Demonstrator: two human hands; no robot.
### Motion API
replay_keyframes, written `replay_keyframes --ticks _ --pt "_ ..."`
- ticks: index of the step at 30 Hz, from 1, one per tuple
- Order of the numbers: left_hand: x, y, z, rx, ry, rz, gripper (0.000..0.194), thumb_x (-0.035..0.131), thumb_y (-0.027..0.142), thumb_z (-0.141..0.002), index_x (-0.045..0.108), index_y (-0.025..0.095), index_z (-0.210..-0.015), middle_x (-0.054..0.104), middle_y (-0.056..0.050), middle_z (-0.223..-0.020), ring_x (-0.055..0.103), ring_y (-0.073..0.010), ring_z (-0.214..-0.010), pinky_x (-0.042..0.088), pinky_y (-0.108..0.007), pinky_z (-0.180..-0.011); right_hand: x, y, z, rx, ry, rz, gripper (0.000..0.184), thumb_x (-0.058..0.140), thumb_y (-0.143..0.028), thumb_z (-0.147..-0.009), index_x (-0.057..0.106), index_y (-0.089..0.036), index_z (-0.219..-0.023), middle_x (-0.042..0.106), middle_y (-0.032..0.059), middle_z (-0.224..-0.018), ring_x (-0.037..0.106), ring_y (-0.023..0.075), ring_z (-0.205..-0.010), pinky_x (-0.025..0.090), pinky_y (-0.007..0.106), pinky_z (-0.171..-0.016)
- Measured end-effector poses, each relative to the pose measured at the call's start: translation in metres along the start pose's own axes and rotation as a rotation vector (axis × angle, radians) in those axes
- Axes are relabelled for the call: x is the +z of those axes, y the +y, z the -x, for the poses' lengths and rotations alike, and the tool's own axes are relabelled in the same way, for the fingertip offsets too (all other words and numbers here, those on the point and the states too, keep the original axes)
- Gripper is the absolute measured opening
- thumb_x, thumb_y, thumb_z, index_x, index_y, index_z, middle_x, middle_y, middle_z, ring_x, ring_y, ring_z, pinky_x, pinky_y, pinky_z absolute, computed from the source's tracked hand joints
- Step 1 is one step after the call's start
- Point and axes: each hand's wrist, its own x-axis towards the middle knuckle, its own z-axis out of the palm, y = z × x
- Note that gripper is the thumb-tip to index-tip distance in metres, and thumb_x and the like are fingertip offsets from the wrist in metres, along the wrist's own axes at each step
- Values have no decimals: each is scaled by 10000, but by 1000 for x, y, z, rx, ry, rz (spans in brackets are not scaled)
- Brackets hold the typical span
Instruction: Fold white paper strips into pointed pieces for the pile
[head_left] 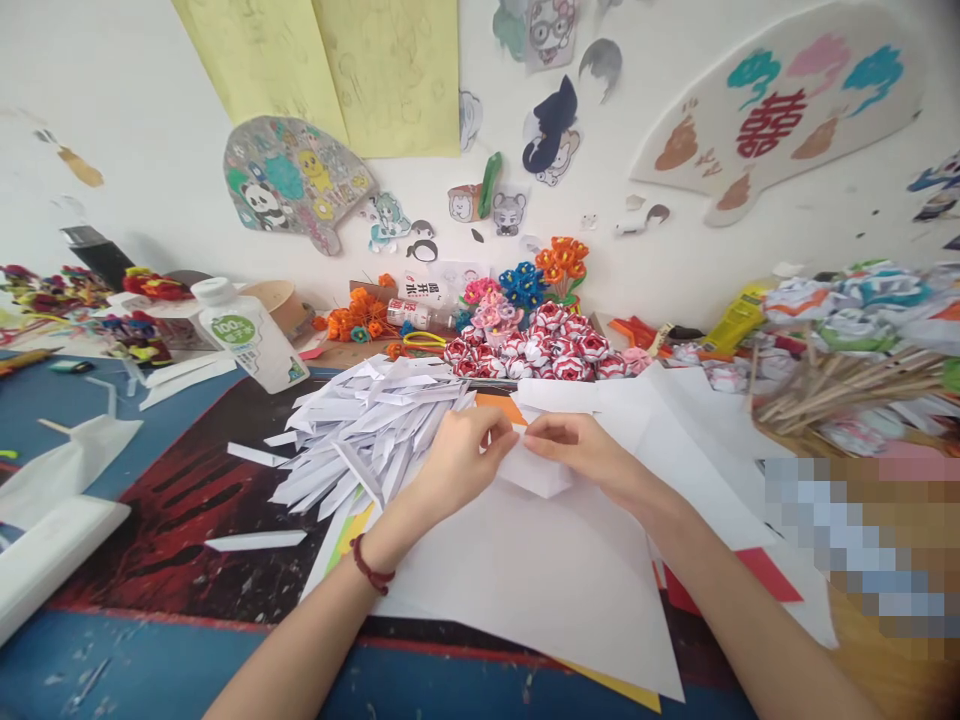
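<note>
A small piece of white paper (536,474) hangs between my hands above larger white sheets (555,580). My left hand (469,445), with a dark red bracelet at the wrist, pinches its left upper edge between thumb and fingers. Facing it, my right hand (571,445) pinches the right upper edge. Both sets of fingertips nearly meet at the top of the paper. Beside my left hand lies a heap of folded white paper strips (360,430). One loose folded strip (256,541) rests apart on the dark mat.
Red-and-white paper flowers (551,345) line the back, near orange and blue flowers. A white bottle (251,335) leans at back left. Bundled sticks (832,385) and more paper flowers stand at right. A red sheet (772,578) shows by my right forearm.
</note>
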Motion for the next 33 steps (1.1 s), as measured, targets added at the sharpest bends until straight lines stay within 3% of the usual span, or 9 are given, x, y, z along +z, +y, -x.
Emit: replay_keyframes --ticks 4,7,12,15,21,24,28,33 --pt "-1 1 0 -49 26 63 193 502 322 -870 601 173 -800 638 -4 -758 516 -116 -642 369 -238 -623 2 1 -1 -31 85 -48 293 701 -432 -734 643 -145 -721 621 25 -728 539 137 -679 389 262 -617" --pt "-3 0 -1 -109 45 71 219 509 328 -859 587 162 -740 621 2 -711 500 -111 -625 352 -233 -605 3 2 -2 -28 151 -91 319 698 -445 -733 598 -147 -682 607 19 -701 525 128 -642 379 256 -587" --pt "-4 0 0 -75 42 35 186 516 269 -848 574 164 -707 588 17 -668 471 -104 -610 330 -228 -587 8 5 -2 5 20 -47 328 699 -444 -737 575 -150 -663 510 -32 -582 445 84 -533 301 226 -501" --pt "-1 -2 1 -47 7 13 163 542 272 -836 597 171 -720 614 13 -685 479 -106 -605 333 -230 -583 11 6 -3 -9 11 -63 310 668 -453 -765 621 -149 -729 570 -5 -645 506 107 -578 341 232 -516" --pt "2 -2 0 -136 149 27 101 584 267 -820 628 177 -808 647 11 -724 517 -105 -602 365 -228 -581 10 6 -5 -53 141 -129 274 691 -411 -749 652 -143 -708 618 16 -675 538 118 -600 402 246 -551" --pt "3 0 2 -50 252 0 75 580 221 -829 631 181 -791 658 12 -745 522 -105 -621 390 -232 -608 10 6 -5 -84 111 -170 247 675 -392 -772 676 -147 -740 627 17 -687 529 111 -593 410 248 -558" --pt "6 -1 5 184 380 -152 119 545 193 -867 664 193 -870 684 -20 -850 561 -135 -742 419 -266 -695 10 6 -4 -119 86 -203 218 672 -371 -784 708 -155 -785 629 16 -701 510 103 -589 404 243 -552" --pt "7 -9 6 423 373 -407 181 532 196 -886 673 209 -998 702 -52 -929 567 -162 -798 413 -298 -701 9 4 -2 -137 135 -210 220 669 -368 -790 740 -162 -818 647 29 -721 521 120 -629 415 255 -582"
